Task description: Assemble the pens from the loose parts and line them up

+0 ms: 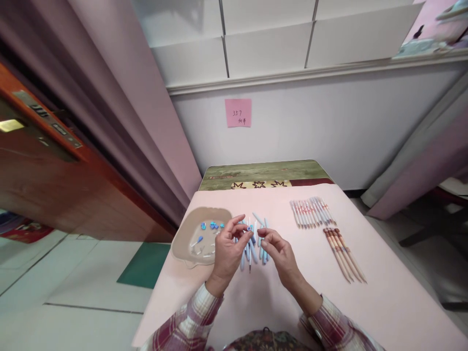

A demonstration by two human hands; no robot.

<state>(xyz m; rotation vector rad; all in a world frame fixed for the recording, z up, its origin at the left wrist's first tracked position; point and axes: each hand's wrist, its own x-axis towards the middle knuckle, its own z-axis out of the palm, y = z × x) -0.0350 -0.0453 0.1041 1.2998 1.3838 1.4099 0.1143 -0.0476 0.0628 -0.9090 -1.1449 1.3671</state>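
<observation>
- Head view: a desk (310,273) with a pale pink top stands near a wall; both hands are above its middle.
- Left hand (228,251): thumb and fingers are pinched around a blue piece (249,229), its round end showing, just over the pile.
- Right hand (281,251): thumb and fingertips are drawn close together beside the pile, apart from the left hand; whether they grip anything I cannot tell.
- Pile (253,251): blue tubes and slim white rods lie loose and criss-crossed on the desk below the hands.
- Basin (178,248): a beige one on the left of the desk, with small blue bits (213,224) and pale, thin bits (199,251) scattered in it.
- Right side: a row of pale pens (312,213) lies at the far end, and a smaller set of brown pens (343,256) lies nearer; both are lined up and look whole.
- Progress, as I judge it: the blue parts seem only partly dealt with, since most lie loose in the pile and basin, and no blue row is laid out.
</observation>
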